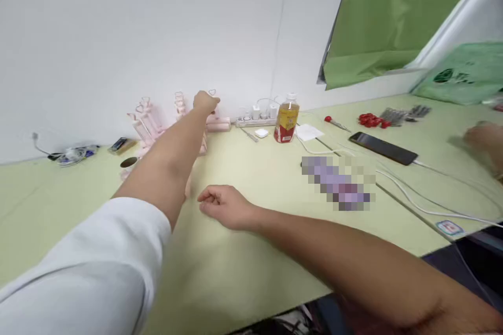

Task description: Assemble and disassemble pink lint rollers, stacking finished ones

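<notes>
My left hand [205, 101] is stretched far out to the back of the pale green table [251, 251], closed on a pink heart-topped clip piece [212, 95] near the wall. More pink clip pieces [146, 121] stand in a cluster to the left of that arm, partly hidden by it. A flat pink box [218, 124] lies just right of the hand. My right hand [226, 206] rests on the table in the middle, fingers loosely curled, with nothing visible in them.
A drink bottle [286, 123], a power strip with chargers [257, 116], a black phone [383, 147] with white cables, red items [371, 120] and a screwdriver [336, 123] lie to the right. Another person's hand [485, 141] is at the far right edge.
</notes>
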The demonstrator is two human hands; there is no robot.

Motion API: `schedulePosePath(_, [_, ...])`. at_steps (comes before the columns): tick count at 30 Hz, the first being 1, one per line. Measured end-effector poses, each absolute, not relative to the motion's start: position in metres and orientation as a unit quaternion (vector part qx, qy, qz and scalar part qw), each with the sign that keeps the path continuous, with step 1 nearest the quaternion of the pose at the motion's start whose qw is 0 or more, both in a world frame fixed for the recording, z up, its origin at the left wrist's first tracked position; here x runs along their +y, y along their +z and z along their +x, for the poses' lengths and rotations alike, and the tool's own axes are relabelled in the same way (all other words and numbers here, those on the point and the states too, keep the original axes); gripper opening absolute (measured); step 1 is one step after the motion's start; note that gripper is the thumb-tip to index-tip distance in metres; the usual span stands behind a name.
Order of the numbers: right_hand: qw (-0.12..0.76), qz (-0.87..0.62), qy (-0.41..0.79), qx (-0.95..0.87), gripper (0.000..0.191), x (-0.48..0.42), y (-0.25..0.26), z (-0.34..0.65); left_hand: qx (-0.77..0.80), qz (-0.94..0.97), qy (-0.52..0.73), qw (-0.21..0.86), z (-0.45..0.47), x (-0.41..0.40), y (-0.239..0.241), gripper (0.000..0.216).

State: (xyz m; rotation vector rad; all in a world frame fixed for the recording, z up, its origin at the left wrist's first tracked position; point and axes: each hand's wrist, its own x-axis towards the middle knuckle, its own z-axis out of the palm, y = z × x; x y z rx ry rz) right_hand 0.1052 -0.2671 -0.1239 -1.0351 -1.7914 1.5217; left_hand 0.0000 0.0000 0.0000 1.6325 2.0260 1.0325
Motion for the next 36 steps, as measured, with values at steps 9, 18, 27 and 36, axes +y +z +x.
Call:
schedulePosePath(9, [0.303, -0.362, 0.549, -0.689, 0.01, -0.262, -0.126, 0.107, 0.645, 0.738, 0.182, 0.078, -0.02, -0.108, 0.063, 0.035])
schedulePosePath(18, [0.294, -0.404, 0.54, -0.678, 0.007, -0.265, -0.113, 0.112, 0.692, 0.71, 0.127, 0.004, -0.126, -0.27, 0.057, 0.044])
schedulePosePath(27, [0.286, -0.398, 0.554, -0.673, 0.013, -0.263, -0.115, 0.118, 0.785, 0.605, 0.119, 0.056, -0.17, -0.245, 0.01, 0.034])
schedulePosePath(36, [0.28, -0.393, 0.56, -0.674, 0.012, -0.263, -0.114, 0.119, 0.796, 0.576, 0.182, 0.03, -0.168, -0.234, 0.008, 0.022])
